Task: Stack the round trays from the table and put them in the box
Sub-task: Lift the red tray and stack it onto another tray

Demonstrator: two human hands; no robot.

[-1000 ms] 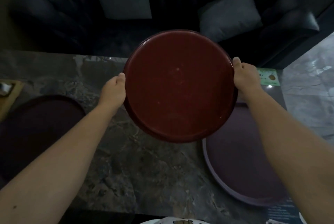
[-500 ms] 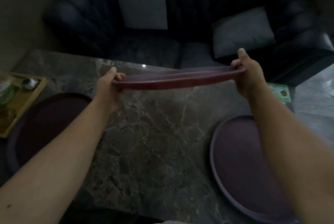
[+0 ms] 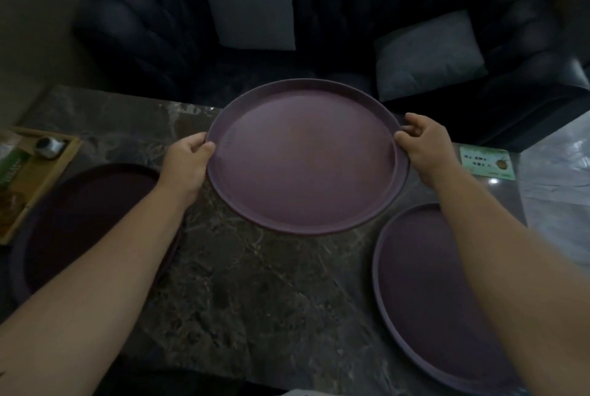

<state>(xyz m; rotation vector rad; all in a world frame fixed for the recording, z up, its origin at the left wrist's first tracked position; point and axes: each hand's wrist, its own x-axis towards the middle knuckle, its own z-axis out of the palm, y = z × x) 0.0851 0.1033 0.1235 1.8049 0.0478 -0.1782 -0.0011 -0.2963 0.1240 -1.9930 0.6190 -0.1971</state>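
Note:
A round purple tray (image 3: 303,165) hangs over the far middle of the dark marble table (image 3: 255,293), its hollow side up and facing me. My left hand (image 3: 188,165) grips its left rim and my right hand (image 3: 426,149) grips its right rim. A second purple round tray (image 3: 424,296) lies flat on the table at the right, partly hidden under my right forearm. A darker round tray (image 3: 86,223) lies flat at the left, partly behind my left forearm. No box is in view.
A wooden tray (image 3: 35,184) with small items sits at the table's left edge. A green card (image 3: 487,162) lies at the far right corner. Behind the table stands a dark sofa (image 3: 351,28) with grey cushions (image 3: 427,53). Pale floor shows at the right.
The held tray has turned over: a second ago its red underside faced me, then it was edge-on, and now its hollow purple top faces me. Both hands kept their grip.

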